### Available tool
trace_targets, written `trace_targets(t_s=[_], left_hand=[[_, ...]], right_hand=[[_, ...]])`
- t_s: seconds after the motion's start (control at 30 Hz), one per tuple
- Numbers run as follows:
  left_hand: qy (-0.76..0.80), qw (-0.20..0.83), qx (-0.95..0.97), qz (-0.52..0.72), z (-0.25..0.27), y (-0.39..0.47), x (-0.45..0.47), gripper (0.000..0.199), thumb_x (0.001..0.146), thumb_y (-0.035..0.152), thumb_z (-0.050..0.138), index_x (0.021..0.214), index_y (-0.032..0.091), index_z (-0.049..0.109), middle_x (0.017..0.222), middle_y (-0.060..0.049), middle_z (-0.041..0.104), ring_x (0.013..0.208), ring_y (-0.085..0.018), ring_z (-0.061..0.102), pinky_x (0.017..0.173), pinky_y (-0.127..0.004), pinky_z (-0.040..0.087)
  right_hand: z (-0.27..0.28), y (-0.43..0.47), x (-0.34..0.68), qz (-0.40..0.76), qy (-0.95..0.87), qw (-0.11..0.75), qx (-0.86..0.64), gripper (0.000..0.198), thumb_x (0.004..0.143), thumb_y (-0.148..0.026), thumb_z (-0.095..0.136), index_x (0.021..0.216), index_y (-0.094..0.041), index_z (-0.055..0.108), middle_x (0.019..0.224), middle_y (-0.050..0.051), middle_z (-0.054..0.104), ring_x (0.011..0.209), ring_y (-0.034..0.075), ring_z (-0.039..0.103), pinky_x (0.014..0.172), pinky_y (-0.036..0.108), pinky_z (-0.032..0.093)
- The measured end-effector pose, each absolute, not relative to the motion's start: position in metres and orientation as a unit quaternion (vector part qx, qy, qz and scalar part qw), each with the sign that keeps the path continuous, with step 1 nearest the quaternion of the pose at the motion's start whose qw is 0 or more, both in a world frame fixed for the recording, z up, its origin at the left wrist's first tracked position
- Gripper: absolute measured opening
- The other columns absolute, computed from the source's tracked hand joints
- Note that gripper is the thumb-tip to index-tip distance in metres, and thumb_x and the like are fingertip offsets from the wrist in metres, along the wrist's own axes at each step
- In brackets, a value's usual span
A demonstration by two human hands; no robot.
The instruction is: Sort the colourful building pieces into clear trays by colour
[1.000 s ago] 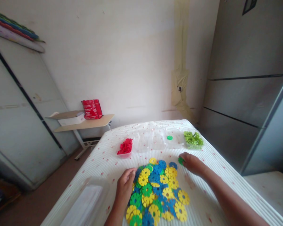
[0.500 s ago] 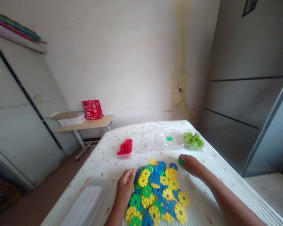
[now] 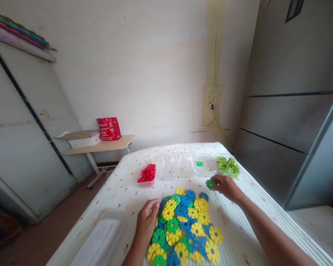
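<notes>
My right hand (image 3: 224, 185) pinches a green snowflake disc (image 3: 209, 184) between thumb and fingers, a little above the far right part of the tablecloth. A loose pile of notched discs (image 3: 183, 229) in yellow, blue and green spreads over the near middle of the table. At the pile's left edge rests my left hand (image 3: 147, 218), holding nothing that I can see, its fingertips close to the blue discs. Beyond the right hand lies a single green disc (image 3: 199, 163) in a clear plastic box (image 3: 207, 173).
A clear box of red pieces (image 3: 148, 173) stands at the far left, one of light green pieces (image 3: 227, 165) at the far right. Other clear boxes (image 3: 168, 171) stand between them. At the near left lies a clear plastic container (image 3: 100, 236). A grey fridge (image 3: 283, 111) flanks the table.
My right hand has moved slightly away from me, towards the clear boxes, with the green disc in it. My left hand and the pile have stayed in place.
</notes>
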State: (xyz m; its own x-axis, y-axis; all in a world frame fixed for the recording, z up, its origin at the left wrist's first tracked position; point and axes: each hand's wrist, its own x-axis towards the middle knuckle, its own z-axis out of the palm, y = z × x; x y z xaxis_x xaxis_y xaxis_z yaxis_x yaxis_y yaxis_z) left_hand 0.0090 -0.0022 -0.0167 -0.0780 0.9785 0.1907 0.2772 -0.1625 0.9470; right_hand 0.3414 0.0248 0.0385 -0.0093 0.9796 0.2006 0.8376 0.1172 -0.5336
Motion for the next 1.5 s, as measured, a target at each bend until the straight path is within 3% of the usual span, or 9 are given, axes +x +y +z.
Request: trace_targets(t_s=[0.17, 0.27, 0.4, 0.47, 0.63, 0.77, 0.93, 1.27, 1.5], left_hand=[[0.543, 0.348, 0.580, 0.497, -0.015, -0.003, 0.010, 0.040, 0.073, 0.049, 0.056, 0.089, 0.015, 0.069, 0.094, -0.010, 0.071, 0.090, -0.026, 0.065, 0.085, -0.037, 0.049], [0.544, 0.354, 0.577, 0.496, -0.014, -0.003, 0.010, 0.038, 0.074, 0.048, 0.055, 0.090, 0.015, 0.068, 0.094, -0.010, 0.071, 0.090, -0.026, 0.064, 0.085, -0.036, 0.048], [0.545, 0.355, 0.574, 0.498, -0.013, -0.003, 0.010, 0.036, 0.074, 0.045, 0.055, 0.090, 0.016, 0.069, 0.094, -0.009, 0.071, 0.090, -0.025, 0.064, 0.085, -0.036, 0.048], [0.547, 0.356, 0.572, 0.497, -0.013, -0.003, 0.010, 0.035, 0.075, 0.044, 0.055, 0.090, 0.016, 0.069, 0.095, -0.009, 0.071, 0.090, -0.025, 0.064, 0.085, -0.036, 0.048], [0.547, 0.354, 0.576, 0.494, -0.015, -0.002, 0.009, 0.034, 0.076, 0.043, 0.054, 0.090, 0.016, 0.069, 0.095, -0.009, 0.071, 0.091, -0.024, 0.064, 0.086, -0.036, 0.047], [0.543, 0.350, 0.581, 0.495, -0.015, -0.004, 0.009, 0.034, 0.077, 0.042, 0.054, 0.092, 0.015, 0.069, 0.095, -0.010, 0.071, 0.091, -0.024, 0.064, 0.086, -0.035, 0.047], [0.542, 0.343, 0.584, 0.497, -0.015, -0.004, 0.009, 0.035, 0.076, 0.042, 0.054, 0.093, 0.015, 0.069, 0.096, -0.010, 0.071, 0.090, -0.024, 0.064, 0.085, -0.034, 0.048], [0.546, 0.353, 0.579, 0.492, -0.013, -0.005, 0.009, 0.035, 0.076, 0.045, 0.054, 0.091, 0.016, 0.068, 0.095, -0.009, 0.071, 0.092, -0.024, 0.064, 0.086, -0.033, 0.047], [0.538, 0.354, 0.588, 0.490, -0.018, -0.003, 0.007, 0.035, 0.078, 0.044, 0.053, 0.092, 0.015, 0.068, 0.096, -0.010, 0.071, 0.092, -0.024, 0.064, 0.086, -0.033, 0.047]], right_hand=[[0.071, 0.057, 0.349, 0.099, -0.633, 0.315, -0.700, 0.028, 0.073, -0.021, 0.056, 0.100, -0.016, 0.064, 0.081, 0.004, 0.070, 0.070, 0.015, 0.063, 0.062, 0.021, 0.042], [0.083, 0.082, 0.346, 0.107, -0.610, 0.305, -0.723, 0.027, 0.072, -0.018, 0.058, 0.098, -0.015, 0.065, 0.082, 0.004, 0.071, 0.064, 0.013, 0.064, 0.058, 0.019, 0.043], [0.084, 0.106, 0.335, 0.128, -0.599, 0.256, -0.748, 0.022, 0.069, -0.015, 0.060, 0.090, -0.013, 0.068, 0.066, 0.005, 0.070, 0.052, 0.013, 0.062, 0.053, 0.020, 0.042], [0.082, 0.111, 0.332, 0.118, -0.594, 0.234, -0.760, 0.019, 0.067, -0.012, 0.060, 0.084, -0.013, 0.069, 0.064, 0.007, 0.069, 0.056, 0.016, 0.064, 0.054, 0.021, 0.042], [0.083, 0.103, 0.334, 0.043, -0.587, 0.227, -0.776, 0.028, 0.073, -0.011, 0.051, 0.095, -0.015, 0.067, 0.093, 0.014, 0.069, 0.083, 0.022, 0.065, 0.062, 0.025, 0.040], [0.080, 0.079, 0.328, 0.028, -0.639, 0.232, -0.733, 0.023, 0.076, -0.015, 0.048, 0.088, -0.017, 0.067, 0.086, 0.009, 0.070, 0.082, 0.019, 0.063, 0.065, 0.023, 0.039], [0.051, 0.048, 0.312, 0.087, -0.726, 0.211, -0.648, 0.023, 0.075, -0.012, 0.047, 0.079, -0.018, 0.069, 0.078, 0.004, 0.071, 0.075, 0.015, 0.064, 0.066, 0.021, 0.040], [0.012, 0.037, 0.313, 0.183, -0.760, 0.174, -0.598, 0.027, 0.058, -0.010, 0.059, 0.081, -0.020, 0.070, 0.085, 0.003, 0.066, 0.074, 0.017, 0.059, 0.065, 0.023, 0.042], [0.022, 0.036, 0.315, 0.246, -0.737, 0.208, -0.595, 0.018, 0.056, -0.006, 0.055, 0.069, -0.017, 0.061, 0.066, -0.001, 0.062, 0.059, 0.012, 0.055, 0.051, 0.020, 0.038]])
